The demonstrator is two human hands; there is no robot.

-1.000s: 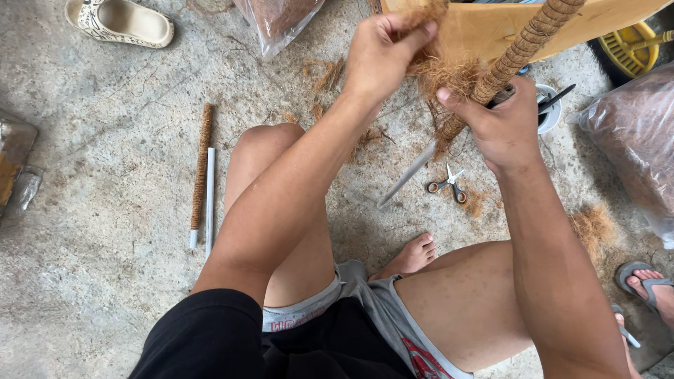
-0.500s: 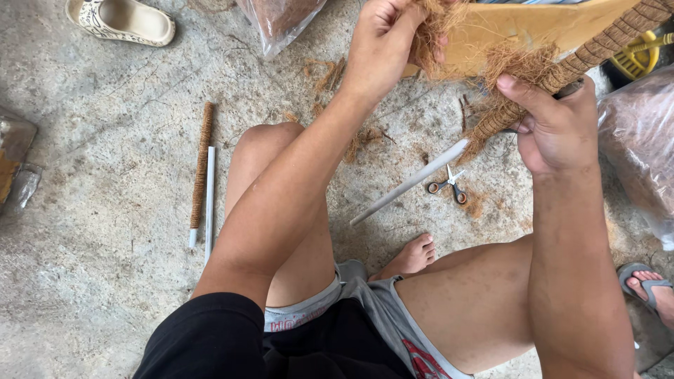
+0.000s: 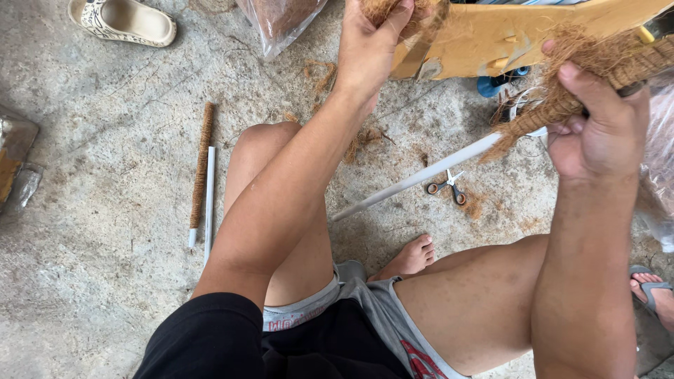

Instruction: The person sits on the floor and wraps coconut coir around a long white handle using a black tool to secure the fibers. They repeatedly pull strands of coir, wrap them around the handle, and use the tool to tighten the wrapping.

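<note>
My right hand (image 3: pixel 600 126) grips a white stick (image 3: pixel 421 177) whose upper part is wrapped in brown coconut fibre (image 3: pixel 562 105); the stick slants down to the left over the concrete floor. At the top of the view my left hand (image 3: pixel 368 45) is closed on a tuft of loose fibre (image 3: pixel 382 8) beside a yellow-brown board (image 3: pixel 505 35). I sit on the floor with my knees bent and a bare foot (image 3: pixel 411 256) tucked under.
A fibre-wrapped stick (image 3: pixel 202 161) and a bare white stick (image 3: pixel 208 196) lie at the left. Small scissors (image 3: pixel 447 187) lie under the held stick. A sandal (image 3: pixel 126 21), a plastic bag of fibre (image 3: pixel 281 21) and another person's sandalled foot (image 3: pixel 649 288) are around.
My right hand has pulled the fibre-wrapped stick to the right and upward. My left hand has risen to the top edge with its tuft of fibre.
</note>
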